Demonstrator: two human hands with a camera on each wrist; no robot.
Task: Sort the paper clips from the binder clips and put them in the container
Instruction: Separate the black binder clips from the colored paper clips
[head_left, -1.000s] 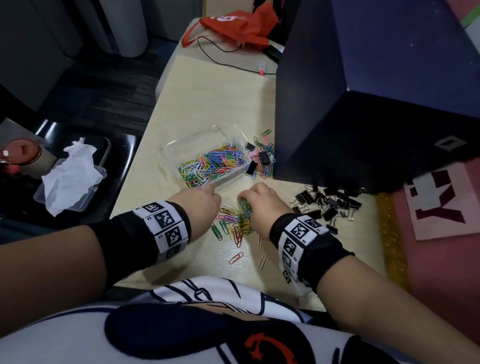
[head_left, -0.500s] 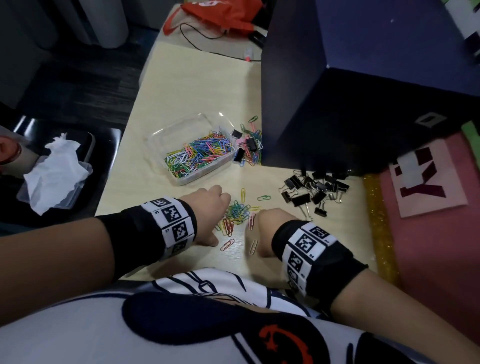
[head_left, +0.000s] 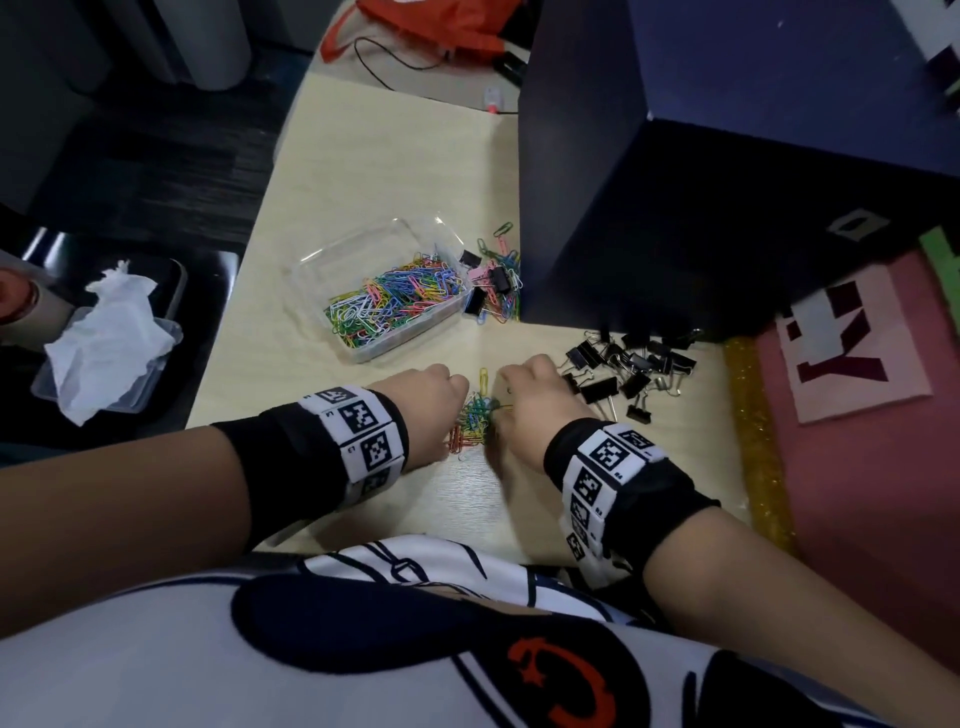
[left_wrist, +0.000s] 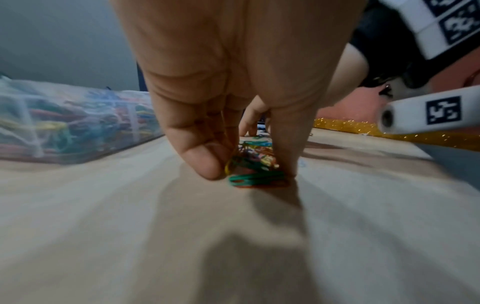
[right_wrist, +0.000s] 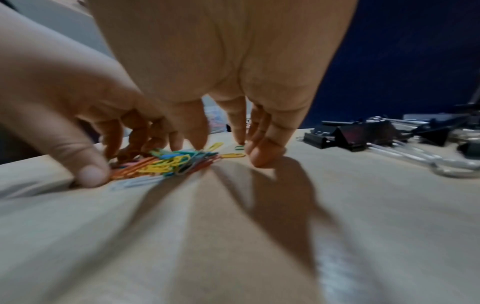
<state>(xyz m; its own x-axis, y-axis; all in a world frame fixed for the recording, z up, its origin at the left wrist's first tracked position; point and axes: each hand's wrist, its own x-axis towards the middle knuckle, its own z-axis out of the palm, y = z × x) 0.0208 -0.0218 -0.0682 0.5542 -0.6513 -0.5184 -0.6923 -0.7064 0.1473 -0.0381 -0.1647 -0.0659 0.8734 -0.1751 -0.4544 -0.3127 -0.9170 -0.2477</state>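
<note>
A small heap of coloured paper clips (head_left: 475, 420) lies on the table between my two hands. My left hand (head_left: 441, 400) cups its left side, and the left wrist view shows thumb and fingers pinching the paper clips (left_wrist: 255, 173). My right hand (head_left: 522, 402) stands fingertips-down on the heap's right side, touching the paper clips (right_wrist: 168, 162) without gripping any. One yellow clip (head_left: 483, 378) lies just beyond the heap. The clear plastic container (head_left: 332, 265), well filled with paper clips, sits behind my left hand. Black binder clips (head_left: 631, 366) are piled to the right of my right hand.
A mixed bunch of paper clips and binder clips (head_left: 496, 283) lies between the container and a large dark blue box (head_left: 675, 208) at the back right. A tissue in a plastic tub (head_left: 104, 338) sits off the table to the left.
My right hand has moved forward and left against the clips. The loose clips, spread out before, are now bunched into one tight heap between both hands.
</note>
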